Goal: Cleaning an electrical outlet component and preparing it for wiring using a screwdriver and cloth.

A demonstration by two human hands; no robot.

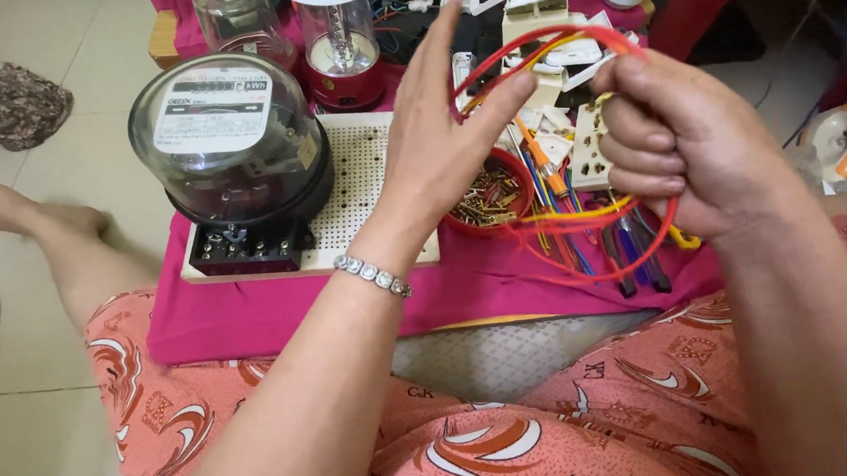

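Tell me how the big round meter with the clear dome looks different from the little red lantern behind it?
The round electric meter with a clear glass dome is wide and squat on a black base; the small red lantern with a clear tube is narrow and upright. The meter shows a white dial plate inside; the lantern shows a slim lamp. The meter stands on a white perforated board; the lantern stands behind the board. Both have see-through covers.

An electricity meter stands on the left part of a perforated board, which lies on a cloth spread over a low table. Just right of the board sits a bowl of screws, with screwdrivers and a socket plate farther right. Behind the board stands a lantern, a glass dome to its left.
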